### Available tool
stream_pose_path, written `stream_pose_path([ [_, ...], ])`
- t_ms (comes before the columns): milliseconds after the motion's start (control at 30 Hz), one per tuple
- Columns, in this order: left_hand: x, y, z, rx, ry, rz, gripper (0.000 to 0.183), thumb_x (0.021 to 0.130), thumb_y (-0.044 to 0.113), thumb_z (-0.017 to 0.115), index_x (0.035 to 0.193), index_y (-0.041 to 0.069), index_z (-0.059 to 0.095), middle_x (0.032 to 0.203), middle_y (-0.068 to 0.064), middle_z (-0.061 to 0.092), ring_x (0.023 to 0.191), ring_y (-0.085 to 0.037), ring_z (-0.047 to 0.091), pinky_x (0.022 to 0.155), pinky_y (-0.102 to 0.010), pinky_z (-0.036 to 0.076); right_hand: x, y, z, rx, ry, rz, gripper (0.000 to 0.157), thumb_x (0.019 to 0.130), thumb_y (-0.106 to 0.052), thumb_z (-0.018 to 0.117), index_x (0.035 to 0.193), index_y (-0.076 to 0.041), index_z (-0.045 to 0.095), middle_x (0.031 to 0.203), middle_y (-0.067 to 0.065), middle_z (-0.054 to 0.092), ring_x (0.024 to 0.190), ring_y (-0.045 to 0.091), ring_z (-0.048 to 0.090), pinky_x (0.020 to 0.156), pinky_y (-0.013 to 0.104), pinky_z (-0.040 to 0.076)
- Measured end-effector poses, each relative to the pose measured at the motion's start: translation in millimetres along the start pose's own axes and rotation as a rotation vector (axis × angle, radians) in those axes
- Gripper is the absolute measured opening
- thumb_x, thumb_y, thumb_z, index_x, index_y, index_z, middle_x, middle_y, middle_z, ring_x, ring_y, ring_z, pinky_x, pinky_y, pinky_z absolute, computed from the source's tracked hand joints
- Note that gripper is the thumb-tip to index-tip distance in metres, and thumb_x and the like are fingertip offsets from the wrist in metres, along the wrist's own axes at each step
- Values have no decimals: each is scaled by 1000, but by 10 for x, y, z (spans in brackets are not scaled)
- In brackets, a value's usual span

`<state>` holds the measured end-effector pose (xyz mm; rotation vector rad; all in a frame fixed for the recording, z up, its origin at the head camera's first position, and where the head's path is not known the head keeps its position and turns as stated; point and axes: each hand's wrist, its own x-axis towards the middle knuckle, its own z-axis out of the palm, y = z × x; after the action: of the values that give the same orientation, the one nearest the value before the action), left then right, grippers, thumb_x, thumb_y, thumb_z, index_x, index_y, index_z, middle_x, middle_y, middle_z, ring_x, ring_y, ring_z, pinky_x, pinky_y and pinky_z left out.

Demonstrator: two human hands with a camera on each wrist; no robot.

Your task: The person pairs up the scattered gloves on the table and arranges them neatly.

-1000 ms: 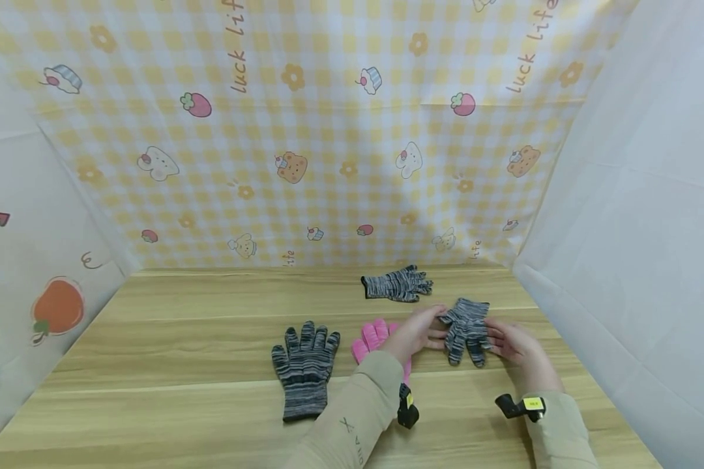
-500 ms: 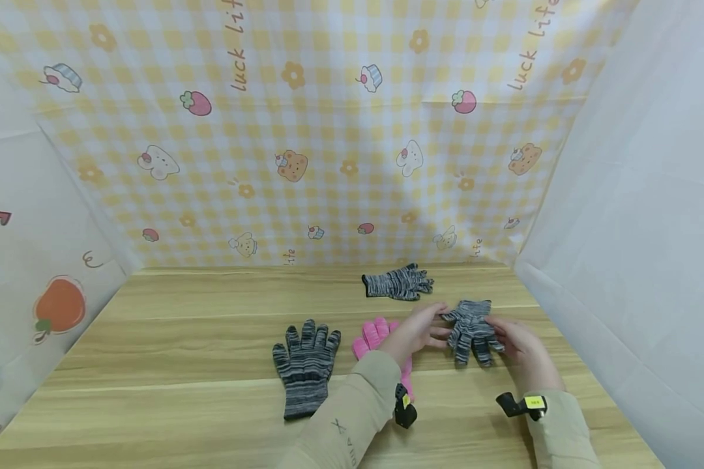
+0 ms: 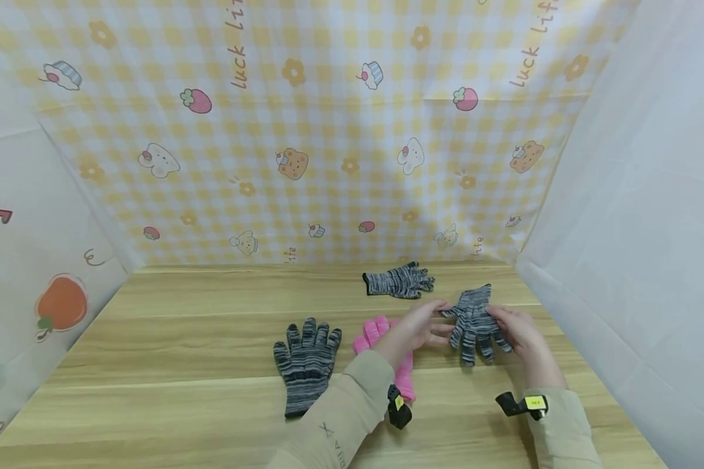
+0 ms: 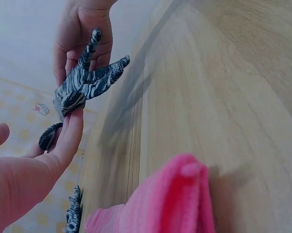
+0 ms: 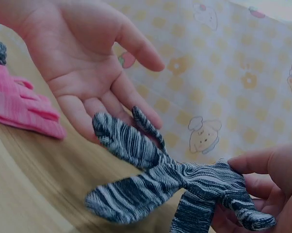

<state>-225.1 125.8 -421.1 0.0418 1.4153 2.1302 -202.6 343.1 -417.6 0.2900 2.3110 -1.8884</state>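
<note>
My right hand (image 3: 519,331) pinches a grey-and-black striped knit glove (image 3: 474,320) between thumb and fingers. Off the table hangs this glove, its cuff toward the back and its fingers drooping toward me. On its other side is my left hand (image 3: 418,329), palm up with fingers extended, their tips under or against the glove's edge (image 5: 131,141). In the right wrist view the left palm (image 5: 78,53) faces the camera, thumb apart. Below my left forearm lies a pink glove (image 3: 406,378), partly covered by it.
Left of the pink glove, a dark striped glove (image 3: 308,365) lies flat, fingers pointing away. Another grey striped glove (image 3: 397,282) lies sideways near the back edge. A checked curtain (image 3: 340,163) closes off the back of the wooden table (image 3: 182,345), with white cloth on both sides.
The striped glove has been lifted and turned, its cuff now higher and its fingers swung to the right. My right hand has risen slightly with it; my left hand has barely moved.
</note>
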Motion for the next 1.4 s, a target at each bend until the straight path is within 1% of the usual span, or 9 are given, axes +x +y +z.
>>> stream_pose_path([
  [100,-23,6,-2,-16,-7,3,48,99,26,50,138,-2,45,139,-22,42,115,-43,53,87,-54,50,-33,-71,21,-32,-2,-7,67,100,-30,51,143,14,24,152,27,15,140,35,14,113,44,18],
  [233,-61,18,-10,-15,-14,6,48,100,26,50,138,-3,45,140,-21,42,116,-43,52,87,-53,50,-84,-163,46,-84,49,-38,64,98,-32,55,140,11,36,128,13,56,110,12,55,96,26,43],
  [333,-90,31,-21,6,-12,7,43,100,26,49,132,-3,52,138,-20,44,115,-42,53,87,-52,50,-117,-223,66,-106,69,-57,62,96,-32,58,138,10,42,109,5,60,87,0,53,81,20,47],
  [467,-115,46,-36,42,-19,6,41,100,27,49,127,-3,57,135,-18,48,112,-40,56,86,-50,51,-159,-296,100,-161,61,-73,62,97,-36,55,139,9,41,137,23,45,115,17,47,99,34,41],
  [533,-118,50,-43,56,-23,8,41,99,28,50,126,-2,59,135,-17,49,111,-39,57,86,-49,52,-170,-325,123,-203,76,-97,60,98,-35,54,138,8,43,133,25,46,107,24,48,95,39,42],
  [567,-119,49,-47,65,-23,12,41,99,28,51,125,-2,59,134,-17,50,110,-39,57,86,-48,52,-179,-338,135,-224,73,-115,59,98,-35,54,137,9,43,142,25,39,118,27,44,100,43,38],
  [800,-162,33,-61,136,-12,31,38,100,27,48,123,0,60,129,-15,57,106,-39,60,89,-47,50,-233,-375,190,-301,70,-222,50,100,-27,53,133,11,47,135,30,45,125,39,40,102,55,34],
  [1267,-249,34,-11,359,67,7,39,102,27,41,114,1,67,129,-14,54,115,-37,53,88,-46,51,-324,-450,204,-512,94,-412,38,99,-21,54,123,8,57,113,22,63,103,33,58,82,38,50],
  [1400,-241,36,-12,445,131,19,40,100,28,40,110,3,70,111,-10,57,90,-25,55,74,-34,49,-349,-462,203,-521,91,-452,35,98,-19,56,122,6,59,110,20,64,97,27,60,75,28,51],
])
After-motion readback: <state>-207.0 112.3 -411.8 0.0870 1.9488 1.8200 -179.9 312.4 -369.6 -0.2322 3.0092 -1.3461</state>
